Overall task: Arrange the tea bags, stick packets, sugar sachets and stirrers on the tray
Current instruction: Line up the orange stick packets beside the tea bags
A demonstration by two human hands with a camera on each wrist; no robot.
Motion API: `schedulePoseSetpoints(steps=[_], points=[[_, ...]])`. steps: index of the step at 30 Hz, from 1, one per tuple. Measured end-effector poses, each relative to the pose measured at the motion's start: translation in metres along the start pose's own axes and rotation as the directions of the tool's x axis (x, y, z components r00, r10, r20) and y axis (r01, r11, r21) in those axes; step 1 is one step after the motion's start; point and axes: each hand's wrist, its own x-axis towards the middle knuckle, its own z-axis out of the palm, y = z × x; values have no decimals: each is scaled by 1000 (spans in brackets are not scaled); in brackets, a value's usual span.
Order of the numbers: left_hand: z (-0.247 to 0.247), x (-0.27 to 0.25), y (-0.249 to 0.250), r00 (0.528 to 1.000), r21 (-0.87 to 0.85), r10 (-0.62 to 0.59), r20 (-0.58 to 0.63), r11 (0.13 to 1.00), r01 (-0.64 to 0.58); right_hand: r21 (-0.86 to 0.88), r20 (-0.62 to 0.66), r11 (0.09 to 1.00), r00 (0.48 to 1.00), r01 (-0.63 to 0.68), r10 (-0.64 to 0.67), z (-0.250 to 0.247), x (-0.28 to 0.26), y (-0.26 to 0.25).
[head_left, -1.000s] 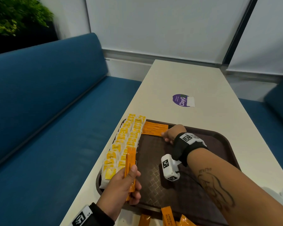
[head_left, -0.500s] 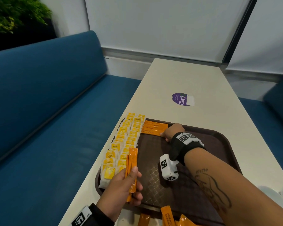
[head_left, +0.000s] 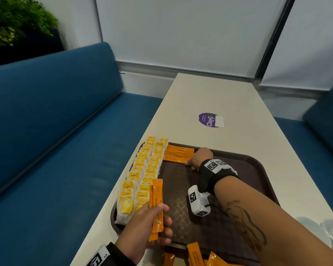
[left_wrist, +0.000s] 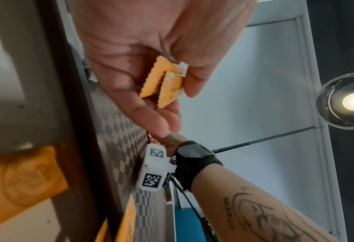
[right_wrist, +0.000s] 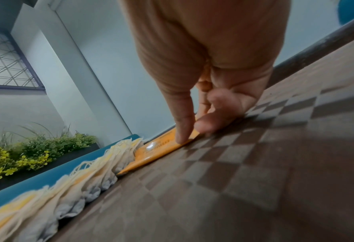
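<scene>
A dark brown tray (head_left: 254, 169) lies on the white table. Two rows of yellow-tagged tea bags (head_left: 142, 173) (right_wrist: 72, 181) run along its left side. Orange stick packets (head_left: 178, 154) (right_wrist: 161, 147) lie flat at the tray's far left corner. My right hand (head_left: 192, 162) (right_wrist: 192, 131) reaches there, its straight fingertips pressing on the nearest packet's right end. My left hand (head_left: 154, 223) (left_wrist: 171, 91) hovers over the tray's near left edge and grips two orange stick packets (head_left: 156, 204) (left_wrist: 163, 85) upright between thumb and fingers.
More orange stick packets (head_left: 195, 254) lie on the table at the tray's near edge. A purple sticker (head_left: 210, 120) marks the table beyond the tray. White dishes (head_left: 319, 233) sit at the near right. Blue benches (head_left: 46, 131) flank the table.
The right hand stays on the flat packets at the far corner with only a slight shift. The left hand still holds its two packets in nearly the same place.
</scene>
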Motion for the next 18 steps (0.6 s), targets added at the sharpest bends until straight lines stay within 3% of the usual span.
schedulePoseSetpoints(steps=[18], points=[[-5, 4, 3, 1000, 6, -15, -17, 1000, 15, -25, -32, 1000, 999, 1, -2, -1, 8, -6]])
